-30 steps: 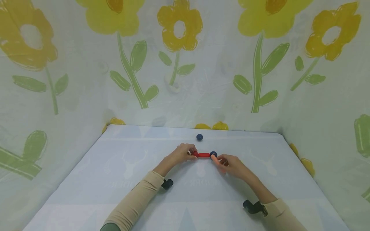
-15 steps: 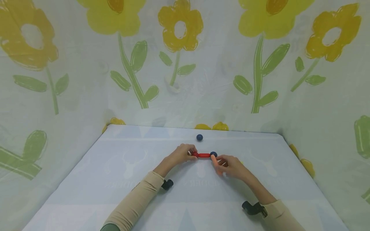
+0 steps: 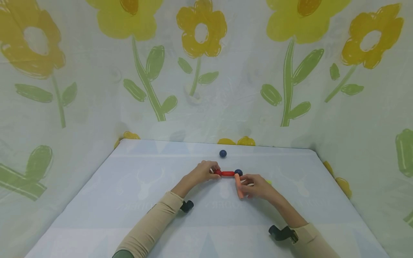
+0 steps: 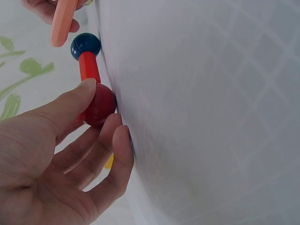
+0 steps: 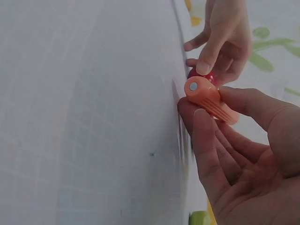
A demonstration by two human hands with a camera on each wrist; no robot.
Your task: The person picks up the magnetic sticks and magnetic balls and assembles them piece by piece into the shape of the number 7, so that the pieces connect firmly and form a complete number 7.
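Observation:
My left hand (image 3: 204,171) grips a red ball (image 4: 101,105) between thumb and fingers. From that ball a red rod (image 3: 228,173) runs right to a dark blue ball (image 3: 238,172), the three in one line low over the table. My right hand (image 3: 258,186) pinches an orange rod (image 3: 239,186) between thumb and fingers. One end of the orange rod is right at the near side of the blue ball in the head view; the other points back toward the person. In the right wrist view the rod's near end has a small silvery disc (image 5: 193,86).
A second dark blue ball (image 3: 223,153) lies farther back on the white table (image 3: 161,157). Part of a yellow-green piece (image 3: 269,182) shows behind my right hand. Flower-printed curtains (image 3: 232,89) stand round the back and sides of the table.
The orange rod has swung from a slant to nearly straight toward the person, as my right hand turned slightly. The yellow-green piece has come into sight. My left hand stays put.

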